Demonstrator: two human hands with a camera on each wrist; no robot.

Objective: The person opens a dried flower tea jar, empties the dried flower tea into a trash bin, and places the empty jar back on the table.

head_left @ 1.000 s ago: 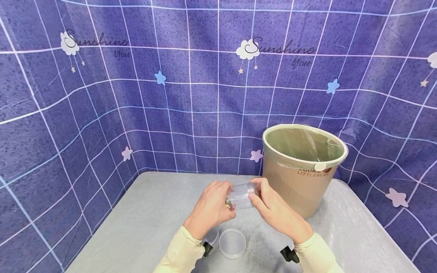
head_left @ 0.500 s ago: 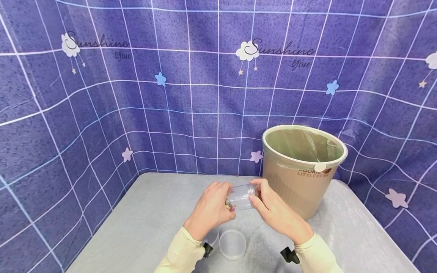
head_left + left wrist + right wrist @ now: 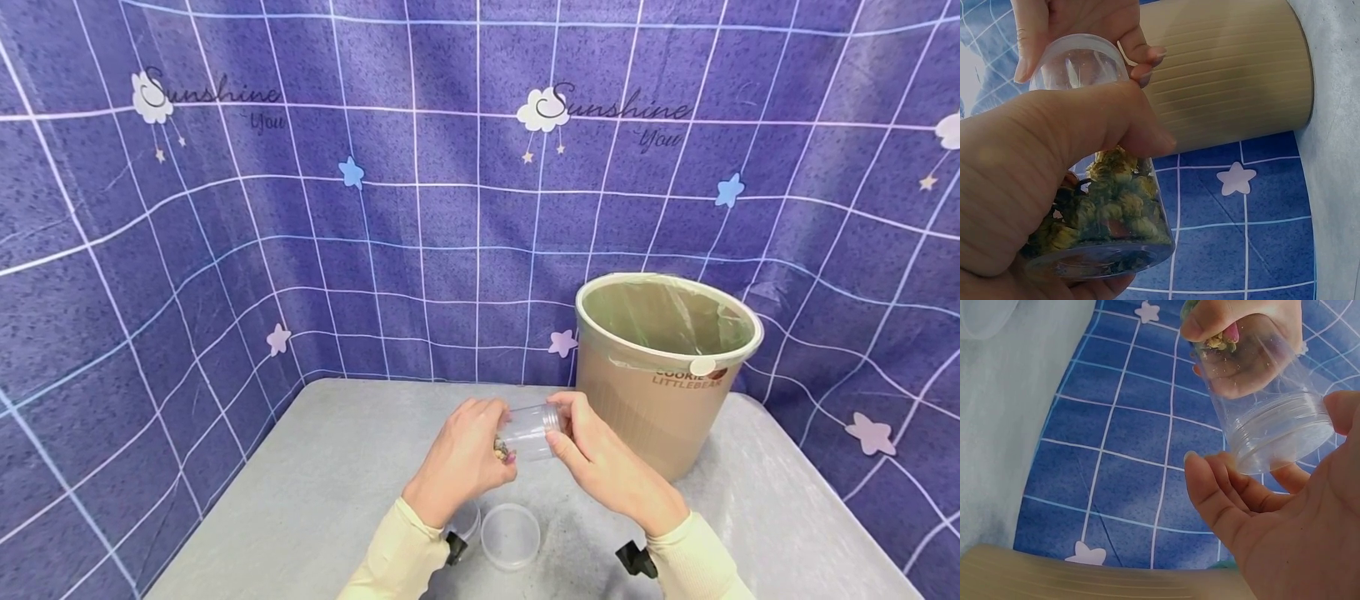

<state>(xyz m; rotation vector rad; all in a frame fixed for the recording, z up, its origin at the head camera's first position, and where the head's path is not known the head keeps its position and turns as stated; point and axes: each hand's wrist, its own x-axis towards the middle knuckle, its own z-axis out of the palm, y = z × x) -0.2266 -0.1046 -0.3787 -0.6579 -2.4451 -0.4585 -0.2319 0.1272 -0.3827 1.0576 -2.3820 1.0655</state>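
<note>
A clear plastic jar (image 3: 531, 433) lies tilted almost sideways between both hands, above the grey table. My left hand (image 3: 467, 450) grips its base end, thumb across the side in the left wrist view. Dried flowers (image 3: 1113, 203), yellowish and green, are gathered at that base, with a pink bud (image 3: 1231, 336) among them. Around the ridged clear end (image 3: 1285, 428) curl the thumb and fingers of my right hand (image 3: 603, 458). Below the jar, a round clear container (image 3: 511, 537) stands on the table. A second clear one (image 3: 467, 521) is partly hidden behind the left wrist.
A tall beige bin (image 3: 656, 400) with a thin liner stands at the right rear of the grey table (image 3: 337, 467), near the right hand. A blue-purple grid-patterned cloth (image 3: 450, 208) hangs behind and on both sides.
</note>
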